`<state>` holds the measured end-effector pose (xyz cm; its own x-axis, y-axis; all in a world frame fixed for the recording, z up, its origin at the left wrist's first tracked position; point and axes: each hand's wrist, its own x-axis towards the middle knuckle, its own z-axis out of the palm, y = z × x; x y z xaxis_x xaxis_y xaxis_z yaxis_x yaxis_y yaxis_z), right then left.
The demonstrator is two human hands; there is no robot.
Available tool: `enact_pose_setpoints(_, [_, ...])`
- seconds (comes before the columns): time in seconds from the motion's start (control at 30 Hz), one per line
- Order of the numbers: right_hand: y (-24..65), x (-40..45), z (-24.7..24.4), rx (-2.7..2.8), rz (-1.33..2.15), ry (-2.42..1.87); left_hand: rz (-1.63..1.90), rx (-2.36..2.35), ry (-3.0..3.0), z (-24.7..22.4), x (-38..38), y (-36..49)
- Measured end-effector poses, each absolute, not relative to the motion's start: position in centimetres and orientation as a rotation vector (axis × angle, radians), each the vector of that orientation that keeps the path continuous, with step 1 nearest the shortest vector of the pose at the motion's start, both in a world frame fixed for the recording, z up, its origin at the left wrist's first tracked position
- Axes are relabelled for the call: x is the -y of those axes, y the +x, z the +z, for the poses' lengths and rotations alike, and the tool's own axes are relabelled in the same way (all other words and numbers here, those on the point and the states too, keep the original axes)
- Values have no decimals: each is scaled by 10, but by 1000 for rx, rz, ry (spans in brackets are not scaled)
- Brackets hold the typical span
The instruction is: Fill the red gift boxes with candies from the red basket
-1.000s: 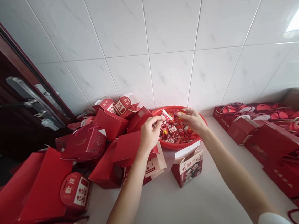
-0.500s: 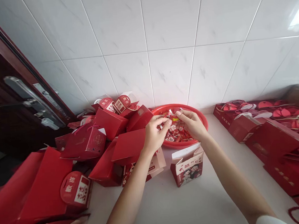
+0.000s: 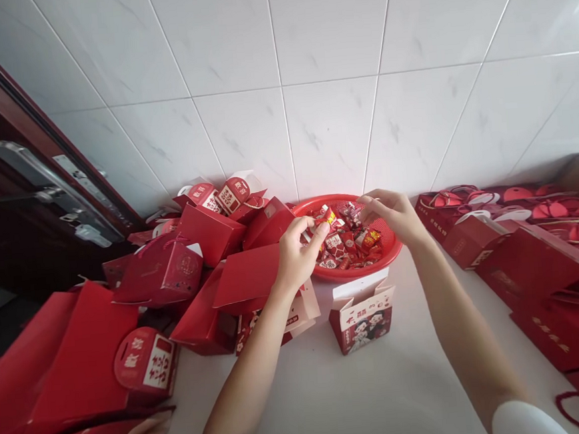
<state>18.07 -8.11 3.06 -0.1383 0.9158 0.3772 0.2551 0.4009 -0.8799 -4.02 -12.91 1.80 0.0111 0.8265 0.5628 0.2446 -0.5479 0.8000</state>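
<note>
My left hand [image 3: 295,253] is closed in a pinch on a wrapped candy [image 3: 328,219] with a red and yellow wrapper, over the left side of a red plastic basket [image 3: 391,252]. Several wrapped candies [image 3: 341,248] lie inside it. My right hand [image 3: 394,217] is over the basket's right rim, its fingers slightly apart and pointing down at the candies. I see nothing held in it. In front of the basket a small red and cream gift box [image 3: 365,321], printed with a cartoon couple, stands upright with its top flaps open.
Red gift boxes [image 3: 90,353] are heaped on the left side of the white table [image 3: 324,401]. Rows of red gift bags and boxes [image 3: 534,271] line the right. Behind is a tiled wall [image 3: 333,133]; a dark door [image 3: 25,164] is at the left.
My hands have moved apart. The right hand shifted right and up to the basket's right side, while the left hand keeps its candy in nearly the same place. The view tilted slightly.
</note>
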Motion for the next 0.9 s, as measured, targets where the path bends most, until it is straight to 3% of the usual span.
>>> enact_pose_setpoints(0.13, [205, 51, 16, 1969, 503, -1688, 1555, -1083, 1757, 20, 128, -42])
enact_pose_setpoints(0.37, [188, 30, -15, 2350, 611, -1968, 1543, -1078, 1736, 21, 127, -45])
enact_pose_setpoints(0.53, [184, 30, -23, 2474, 706, -1890, 1579, -1105, 1710, 25, 125, -53])
enact_pose_setpoints(0.73, [181, 39, -14, 2489, 920, -1494, 1658, -1144, 1702, 33, 125, -63])
enact_pose_setpoints(0.9, [165, 38, -4, 2442, 817, -1326, 1665, -1131, 1711, 34, 126, -65])
